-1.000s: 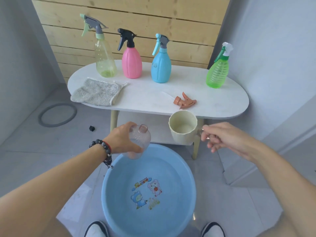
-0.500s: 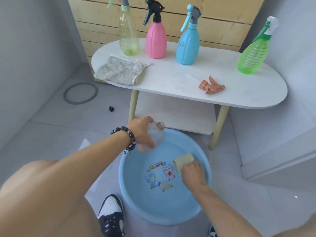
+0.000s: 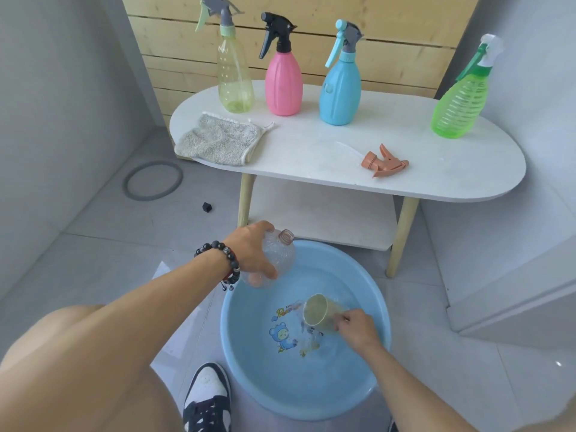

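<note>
My left hand (image 3: 251, 249) grips a clear, capless spray bottle (image 3: 279, 258) with an orange neck, tilted over the far left rim of the blue basin (image 3: 232, 335). The basin stands on the floor and holds water over a cartoon print. My right hand (image 3: 357, 330) holds a cream cup (image 3: 319, 311) by its handle, lying on its side and dipped in the water, mouth facing left. The bottle's orange trigger head (image 3: 385, 160) lies on the white table (image 3: 311, 151).
Yellow (image 3: 233, 79), pink (image 3: 283, 85), blue (image 3: 341, 88) and green (image 3: 459, 107) spray bottles stand along the table's back. A grey cloth (image 3: 218, 140) lies at its left end. A grey ring (image 3: 152, 180) and small black piece (image 3: 207, 207) lie on the floor. My shoe (image 3: 207, 397) is beside the basin.
My right hand brought the cup from beside the table edge down into the basin and now tips it sideways in the water. My left hand keeps the bottle over the rim.
</note>
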Tool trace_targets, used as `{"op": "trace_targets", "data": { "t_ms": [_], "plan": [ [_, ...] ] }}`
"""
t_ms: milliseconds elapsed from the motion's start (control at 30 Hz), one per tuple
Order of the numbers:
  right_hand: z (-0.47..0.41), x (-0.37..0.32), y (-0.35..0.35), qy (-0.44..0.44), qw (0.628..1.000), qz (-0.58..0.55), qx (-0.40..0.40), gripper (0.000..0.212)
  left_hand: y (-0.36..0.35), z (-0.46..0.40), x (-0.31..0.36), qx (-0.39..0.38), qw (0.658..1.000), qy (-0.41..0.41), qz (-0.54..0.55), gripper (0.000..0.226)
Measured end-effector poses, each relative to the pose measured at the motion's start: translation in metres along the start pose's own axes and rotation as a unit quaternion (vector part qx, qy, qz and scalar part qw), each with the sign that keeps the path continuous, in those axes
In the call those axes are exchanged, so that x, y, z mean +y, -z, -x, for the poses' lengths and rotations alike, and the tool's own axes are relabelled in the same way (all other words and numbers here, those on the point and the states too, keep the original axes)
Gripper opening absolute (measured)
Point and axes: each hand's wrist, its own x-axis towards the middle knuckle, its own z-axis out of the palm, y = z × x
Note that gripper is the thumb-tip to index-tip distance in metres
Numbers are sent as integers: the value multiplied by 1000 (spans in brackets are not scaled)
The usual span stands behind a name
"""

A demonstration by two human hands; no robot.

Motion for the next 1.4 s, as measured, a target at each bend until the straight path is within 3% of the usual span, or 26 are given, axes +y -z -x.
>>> {"op": "trace_targets", "data": {
  "t_ms": [133,200,433,767,1033,1167,1400],
  "plan": [
    [-8,0,39,-22,985,-172,-16,29,-1,-1,-2,-13,1000,3,-17,98],
    [-13,-5,56,8,982,-190,-20,34,-2,-1,-4,-14,1000,2,-26,96],
    [2,-50,131,110,985,-130,2,36,-2,-3,-6,-19,1000,6,-24,99],
    [58,-114,218,179,977,-110,-23,36,-7,-4,3,-9,998,-58,5,98],
    [69,-127,213,197,968,-144,62,36,-10,-6,12,21,993,-107,33,98],
    [63,-128,205,191,968,-105,122,34,-13,-9,16,17,992,-116,35,96],
    [61,-128,192,175,975,-42,131,39,-19,-12,15,-9,994,-109,22,95]
  ]
}}
